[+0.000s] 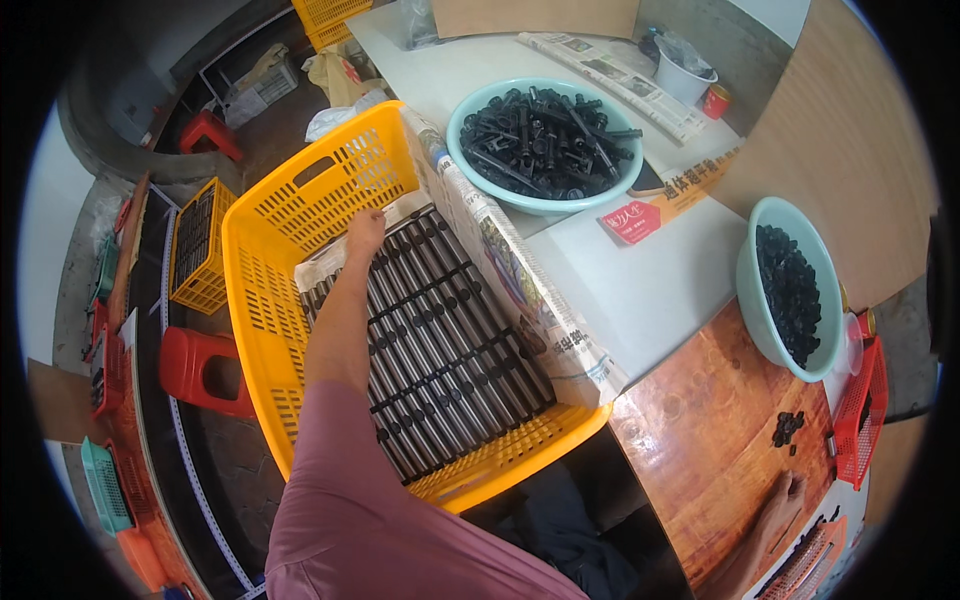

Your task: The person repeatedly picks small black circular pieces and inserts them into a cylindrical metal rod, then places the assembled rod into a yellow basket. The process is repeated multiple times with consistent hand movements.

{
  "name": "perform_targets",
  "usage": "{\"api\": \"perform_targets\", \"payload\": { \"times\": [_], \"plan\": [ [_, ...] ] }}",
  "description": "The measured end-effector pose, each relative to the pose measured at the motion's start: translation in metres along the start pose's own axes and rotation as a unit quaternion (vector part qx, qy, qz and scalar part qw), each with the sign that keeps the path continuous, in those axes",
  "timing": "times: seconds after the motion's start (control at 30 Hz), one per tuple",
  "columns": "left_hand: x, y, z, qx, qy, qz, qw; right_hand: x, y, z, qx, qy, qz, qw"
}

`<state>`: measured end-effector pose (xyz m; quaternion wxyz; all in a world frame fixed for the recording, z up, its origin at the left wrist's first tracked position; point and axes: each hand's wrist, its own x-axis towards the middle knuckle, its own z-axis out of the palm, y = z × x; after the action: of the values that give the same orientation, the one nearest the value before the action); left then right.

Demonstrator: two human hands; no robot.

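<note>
Dark metal rods with black collars lie in side-by-side rows inside the yellow crate. My left hand is at their far end, fingers curled; I cannot tell whether that grip is clamped on anything. My right hand rests low on the wooden desk; its grip is also unclear.

Risks, my judgement: a sideways drag by the left forearm could knock rods out of line; an elbow against the newspaper lining could tear it. A right-hand sweep could scatter the small pile of black pieces.

Surroundings: one pale-blue basin of black plastic fittings beyond the crate; another of small black parts to the right. A red basket and an orange basket crowd the right hand's side.
</note>
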<state>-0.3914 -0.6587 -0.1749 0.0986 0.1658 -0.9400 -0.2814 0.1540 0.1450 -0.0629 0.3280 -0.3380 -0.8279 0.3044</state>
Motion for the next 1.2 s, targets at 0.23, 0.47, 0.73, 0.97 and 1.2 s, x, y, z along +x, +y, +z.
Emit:
{"api": "perform_targets", "payload": {
  "times": [0.23, 0.47, 0.73, 0.97, 1.2],
  "plan": [
    [-0.004, -0.014, -0.049, -0.055, 0.171, 0.007, 0.984, 0.002, 0.017, -0.006, -0.03, -0.012, -0.023, 0.999],
    [0.03, 0.062, -0.071, -0.028, 0.27, 0.18, 0.945, -0.021, -0.063, 0.01, 0.036, 0.051, 0.045, 0.997],
    [-0.135, 0.324, -0.123, -0.225, 0.151, 0.392, 0.879, -0.015, -0.034, 0.004, 0.044, -0.003, 0.038, 0.998],
    [-0.372, 0.494, -0.074, -0.284, -0.011, 0.708, 0.647, -0.024, -0.072, -0.088, 0.043, -0.063, 0.055, 0.996],
    [-0.574, 0.514, 0.01, -0.392, -0.317, 0.668, 0.548, -0.019, 0.0, -0.261, -0.13, 0.271, 0.065, 0.952]
  ]
}}
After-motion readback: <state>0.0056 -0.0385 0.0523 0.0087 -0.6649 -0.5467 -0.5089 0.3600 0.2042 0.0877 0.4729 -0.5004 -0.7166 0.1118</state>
